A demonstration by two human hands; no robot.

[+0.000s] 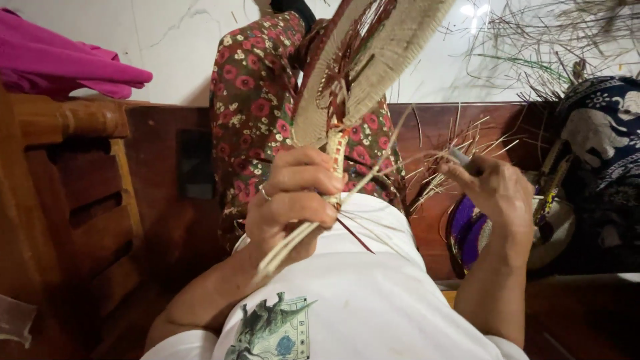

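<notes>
- The pale woven straw fan with dark red strands worked through its middle point(373, 60) stands upright in front of me, its broad blade rising over my knee and its narrow bound stem running down into my left hand point(293, 200).
- My left hand is closed around that stem, fingers curled over the front and thumb behind, pressing the loose pale straw ends together where they stick out below my palm; a ring sits on one finger.
- My right hand point(497, 190) is held out to the side, well apart from the fan, fingertips pinched on a small grey tool point(460, 157); I cannot tell what kind of tool it is.
- A thin pale straw strand point(387, 167) stretches between the stem and my right hand.
- Behind the fan is my leg in flowered red and green cloth point(257, 100).
- Under my right hand lies a round woven basket with a purple inside point(470, 233), beside a tuft of loose straw point(443, 167).
- A dark wooden bench point(167, 173) lies beneath everything, with a pink cloth point(60, 60) at my far left.
</notes>
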